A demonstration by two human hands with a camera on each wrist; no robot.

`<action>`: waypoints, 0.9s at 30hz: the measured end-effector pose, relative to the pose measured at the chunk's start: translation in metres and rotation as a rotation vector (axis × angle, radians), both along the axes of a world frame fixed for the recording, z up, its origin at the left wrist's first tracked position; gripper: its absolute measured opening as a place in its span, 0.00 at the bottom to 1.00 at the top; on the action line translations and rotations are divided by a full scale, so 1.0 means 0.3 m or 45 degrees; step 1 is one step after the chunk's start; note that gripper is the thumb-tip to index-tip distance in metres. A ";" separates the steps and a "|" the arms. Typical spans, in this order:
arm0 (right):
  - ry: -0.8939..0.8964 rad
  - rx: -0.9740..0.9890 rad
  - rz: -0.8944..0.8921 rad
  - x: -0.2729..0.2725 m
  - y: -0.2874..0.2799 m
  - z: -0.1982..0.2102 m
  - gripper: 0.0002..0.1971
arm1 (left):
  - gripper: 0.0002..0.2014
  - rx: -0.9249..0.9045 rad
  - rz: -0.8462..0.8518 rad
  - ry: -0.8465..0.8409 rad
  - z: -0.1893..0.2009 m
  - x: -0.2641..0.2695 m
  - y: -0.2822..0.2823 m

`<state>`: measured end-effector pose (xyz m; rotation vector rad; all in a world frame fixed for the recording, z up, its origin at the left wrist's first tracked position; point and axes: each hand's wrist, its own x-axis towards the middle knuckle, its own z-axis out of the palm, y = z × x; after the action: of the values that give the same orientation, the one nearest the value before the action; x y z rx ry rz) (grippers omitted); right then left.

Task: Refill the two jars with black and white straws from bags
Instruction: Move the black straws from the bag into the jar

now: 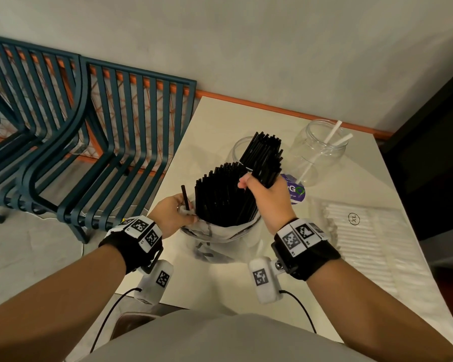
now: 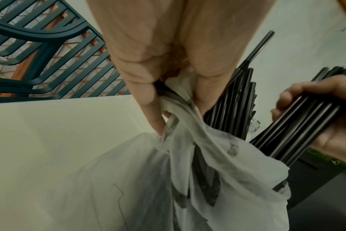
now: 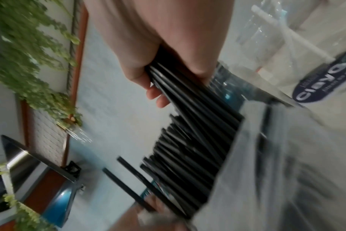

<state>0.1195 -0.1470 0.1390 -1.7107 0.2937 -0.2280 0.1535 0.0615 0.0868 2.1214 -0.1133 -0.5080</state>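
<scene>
Two chairs (image 1: 89, 142) stand beside the table (image 1: 220, 278).

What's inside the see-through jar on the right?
Two white straws lean inside the clear jar, poking out the top. Its bottom is partly hidden behind the purple sticker.

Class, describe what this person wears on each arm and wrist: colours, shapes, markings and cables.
Both forearms are bare, with no sleeves. The left wrist and right wrist each carry a black strap topped with white blocks bearing black square codes. Under each hangs a white camera pod with a code and a thin black cable.
</scene>
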 end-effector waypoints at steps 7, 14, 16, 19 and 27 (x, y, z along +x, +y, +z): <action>-0.161 0.134 0.026 0.008 -0.063 0.201 0.08 | 0.13 -0.007 0.000 0.002 -0.002 0.010 0.001; -0.282 0.246 0.037 0.042 -0.119 0.312 0.09 | 0.13 0.050 0.016 -0.014 -0.002 0.018 -0.001; -0.369 0.306 -0.003 0.054 -0.137 0.356 0.09 | 0.14 0.029 0.022 -0.014 0.000 0.019 -0.001; -0.574 0.464 -0.105 0.099 -0.168 0.419 0.06 | 0.15 -0.018 0.018 0.003 0.004 0.019 -0.002; -0.377 0.224 -0.134 0.305 -0.121 0.257 0.09 | 0.14 -0.019 0.033 0.020 -0.002 0.032 0.002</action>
<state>0.2109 -0.1834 0.2161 -1.4656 0.1782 -0.5130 0.1631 0.0621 0.0862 2.1016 -0.0805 -0.5074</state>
